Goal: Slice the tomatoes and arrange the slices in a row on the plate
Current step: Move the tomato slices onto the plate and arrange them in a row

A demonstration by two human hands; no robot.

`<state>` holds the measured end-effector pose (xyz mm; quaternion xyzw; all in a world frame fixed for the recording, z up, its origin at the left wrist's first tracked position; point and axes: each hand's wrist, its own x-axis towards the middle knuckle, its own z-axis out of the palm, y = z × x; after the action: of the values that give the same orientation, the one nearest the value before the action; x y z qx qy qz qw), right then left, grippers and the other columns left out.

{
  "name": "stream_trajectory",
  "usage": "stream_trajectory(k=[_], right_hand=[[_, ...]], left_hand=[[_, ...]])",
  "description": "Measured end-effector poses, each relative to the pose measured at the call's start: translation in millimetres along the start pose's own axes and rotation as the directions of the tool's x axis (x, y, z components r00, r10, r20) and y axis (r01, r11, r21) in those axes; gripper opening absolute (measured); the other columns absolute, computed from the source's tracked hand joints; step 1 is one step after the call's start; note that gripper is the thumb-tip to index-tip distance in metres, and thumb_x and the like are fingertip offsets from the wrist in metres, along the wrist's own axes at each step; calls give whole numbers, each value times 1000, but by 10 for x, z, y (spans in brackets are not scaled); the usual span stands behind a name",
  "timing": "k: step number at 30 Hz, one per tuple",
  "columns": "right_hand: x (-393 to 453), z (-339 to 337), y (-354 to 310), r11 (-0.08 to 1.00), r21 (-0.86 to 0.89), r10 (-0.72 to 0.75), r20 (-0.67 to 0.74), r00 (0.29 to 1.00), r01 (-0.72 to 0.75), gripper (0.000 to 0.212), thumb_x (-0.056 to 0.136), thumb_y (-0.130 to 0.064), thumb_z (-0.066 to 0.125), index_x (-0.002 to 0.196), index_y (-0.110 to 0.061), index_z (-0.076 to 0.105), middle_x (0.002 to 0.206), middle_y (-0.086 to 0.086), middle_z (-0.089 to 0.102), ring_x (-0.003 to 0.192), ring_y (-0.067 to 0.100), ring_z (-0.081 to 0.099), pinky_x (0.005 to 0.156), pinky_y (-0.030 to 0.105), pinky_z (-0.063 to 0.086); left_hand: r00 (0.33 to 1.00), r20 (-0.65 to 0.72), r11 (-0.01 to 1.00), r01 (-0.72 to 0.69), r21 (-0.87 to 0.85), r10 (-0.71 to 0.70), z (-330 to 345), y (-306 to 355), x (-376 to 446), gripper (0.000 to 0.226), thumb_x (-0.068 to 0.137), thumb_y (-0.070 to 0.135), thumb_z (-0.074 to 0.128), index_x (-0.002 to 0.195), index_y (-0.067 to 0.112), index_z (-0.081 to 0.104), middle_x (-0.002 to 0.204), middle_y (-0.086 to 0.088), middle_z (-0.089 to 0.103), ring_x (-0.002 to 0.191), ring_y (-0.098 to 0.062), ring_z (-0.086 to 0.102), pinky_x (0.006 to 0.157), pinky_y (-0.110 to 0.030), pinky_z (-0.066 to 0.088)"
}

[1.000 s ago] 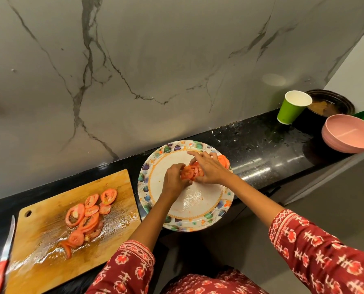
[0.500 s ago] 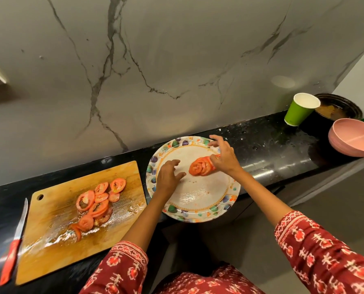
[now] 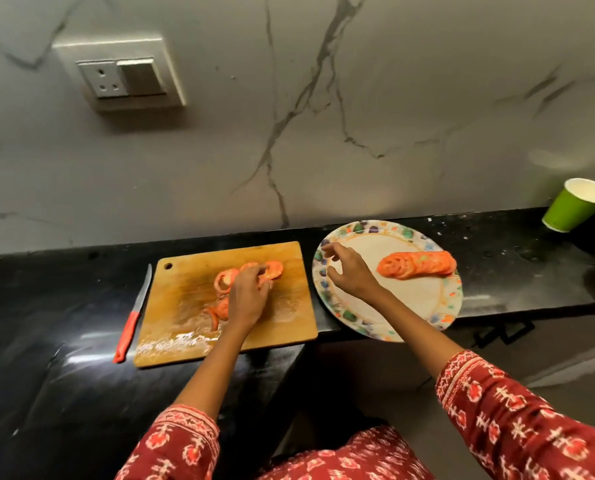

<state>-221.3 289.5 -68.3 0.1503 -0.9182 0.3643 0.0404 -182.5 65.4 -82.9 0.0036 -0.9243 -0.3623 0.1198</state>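
Observation:
A row of overlapping tomato slices [image 3: 417,265] lies across the far right part of the patterned plate [image 3: 443,315]. More loose tomato slices [image 3: 275,268] lie on the wooden cutting board [image 3: 181,306] to the left. My left hand [image 3: 247,296] is down on those slices, its fingertips curled round them. My right hand [image 3: 349,271] hovers over the plate's left side with fingers loosely spread and holds nothing. A red-handled knife [image 3: 132,315] lies on the counter left of the board.
The plate overhangs the front edge of the narrow black counter [image 3: 531,268]. A green paper cup [image 3: 576,206] stands at the far right. A wall socket [image 3: 123,77] sits above the board on the marble wall.
Both hands left the row on the plate. My left hand moved left to the slices on the board. My right hand drew back to the plate's left side. The view shifted left.

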Motion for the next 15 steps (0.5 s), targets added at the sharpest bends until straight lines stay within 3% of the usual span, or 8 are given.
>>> stream_trajectory(k=[2, 6, 10, 15], right_hand=[[14, 153, -129, 1000, -6, -11, 62, 998, 12, 35, 82, -3, 57, 117, -5, 55, 106, 12, 63, 97, 25, 57, 87, 36, 47], [124, 381, -392, 998, -41, -48, 191, 980, 57, 34, 83, -4, 57, 117, -4, 54, 105, 12, 64, 94, 26, 60, 81, 34, 48], [237, 553, -661, 992, -21, -117, 263, 958, 127, 31, 86, -7, 58, 116, -5, 54, 102, 11, 66, 91, 23, 62, 78, 35, 50], [275, 809, -912, 965, -78, -211, 336, 918, 251, 23, 87, -11, 59, 109, -5, 61, 100, 12, 66, 91, 25, 62, 78, 35, 50]], left_hand=[[998, -46, 999, 41, 1, -41, -186, -183, -101, 30, 84, 8, 61, 114, 6, 61, 111, -13, 63, 101, -28, 58, 86, -41, 48], [985, -113, 989, 137, 63, -129, -602, -527, -231, 28, 85, 9, 61, 113, 6, 61, 110, -12, 64, 100, -26, 59, 82, -32, 44], [973, -34, 968, 230, 102, -228, -881, -834, -257, 28, 84, 5, 60, 111, 7, 63, 109, -11, 66, 99, -27, 61, 83, -34, 47], [972, 64, 970, 221, 96, -228, -925, -976, -292, 30, 79, 1, 66, 109, 7, 65, 106, -10, 67, 95, -22, 63, 85, -30, 49]])
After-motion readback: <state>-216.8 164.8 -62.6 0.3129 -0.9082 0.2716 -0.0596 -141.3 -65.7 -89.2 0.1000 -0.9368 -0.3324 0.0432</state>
